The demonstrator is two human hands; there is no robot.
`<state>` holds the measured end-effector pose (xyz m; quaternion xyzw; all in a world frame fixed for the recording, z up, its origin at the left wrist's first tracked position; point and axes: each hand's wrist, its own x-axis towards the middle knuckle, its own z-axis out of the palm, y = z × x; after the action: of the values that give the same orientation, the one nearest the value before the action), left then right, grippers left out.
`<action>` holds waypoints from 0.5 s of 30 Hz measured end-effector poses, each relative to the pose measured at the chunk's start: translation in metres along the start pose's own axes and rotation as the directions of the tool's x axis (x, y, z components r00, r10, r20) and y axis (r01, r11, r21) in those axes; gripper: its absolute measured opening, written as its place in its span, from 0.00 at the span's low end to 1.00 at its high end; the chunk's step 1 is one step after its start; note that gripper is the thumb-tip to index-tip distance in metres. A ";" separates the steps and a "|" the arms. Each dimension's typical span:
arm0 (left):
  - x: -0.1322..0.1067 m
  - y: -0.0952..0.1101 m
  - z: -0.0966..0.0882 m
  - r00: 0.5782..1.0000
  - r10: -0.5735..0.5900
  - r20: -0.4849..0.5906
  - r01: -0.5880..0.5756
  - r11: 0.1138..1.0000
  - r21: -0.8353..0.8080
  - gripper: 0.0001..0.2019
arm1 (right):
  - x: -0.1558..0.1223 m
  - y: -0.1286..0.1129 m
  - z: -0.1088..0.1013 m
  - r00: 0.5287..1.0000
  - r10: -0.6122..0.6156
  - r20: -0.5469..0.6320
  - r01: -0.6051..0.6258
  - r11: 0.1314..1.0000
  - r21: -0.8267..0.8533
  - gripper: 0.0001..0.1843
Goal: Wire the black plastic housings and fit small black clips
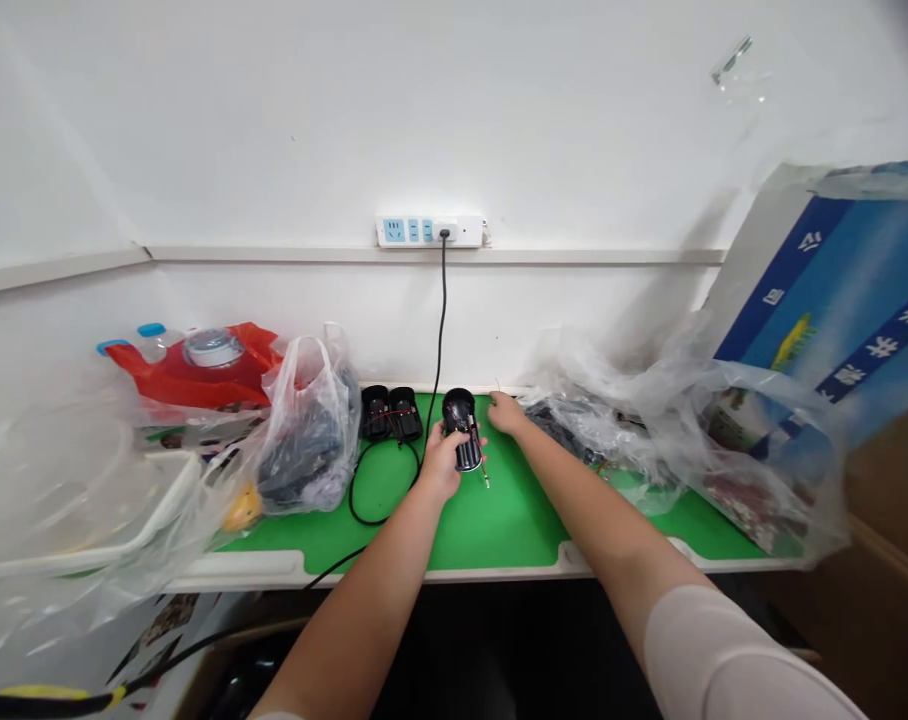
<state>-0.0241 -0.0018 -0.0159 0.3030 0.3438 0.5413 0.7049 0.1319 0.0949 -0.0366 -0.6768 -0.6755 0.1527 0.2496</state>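
Observation:
My left hand [440,462] grips a black ribbed cylindrical device [463,430] upright on the green work mat [499,525], with red and thin wires showing at its top. A thin metal pin [483,465] runs down beside it. My right hand [506,412] rests near the mat's far edge with its fingers bunched, and a fine wire rises just beyond it. Two black units [391,413] with red wiring stand left of the device. A black cable [440,330] drops from the wall and loops across the mat.
A white power strip [429,231] sits on the wall above. A clear bag of dark items [308,430] stands at left, beside a red bag [199,375]. Clear plastic wrapping [604,400] lies at right, and a blue printed carton [821,280] leans there. A white tray [86,500] sits at near left.

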 end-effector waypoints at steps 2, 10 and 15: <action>0.000 0.001 -0.001 1.000 0.005 -0.003 -0.005 1.000 0.000 0.24 | 0.010 0.000 0.002 1.000 0.023 0.004 -0.023 0.999 -0.040 0.20; 0.005 0.003 -0.004 1.000 0.010 -0.027 -0.010 1.000 -0.027 0.23 | 0.008 0.012 -0.015 0.999 0.004 -0.040 -0.008 0.997 -0.076 0.22; 0.009 0.001 -0.006 0.998 0.018 -0.058 -0.018 1.000 0.011 0.22 | -0.020 0.029 -0.060 1.000 0.022 0.000 -0.022 1.000 0.004 0.20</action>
<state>-0.0281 0.0073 -0.0195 0.2939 0.3640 0.5544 0.6883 0.1881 0.0678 -0.0048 -0.6837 -0.6677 0.1568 0.2493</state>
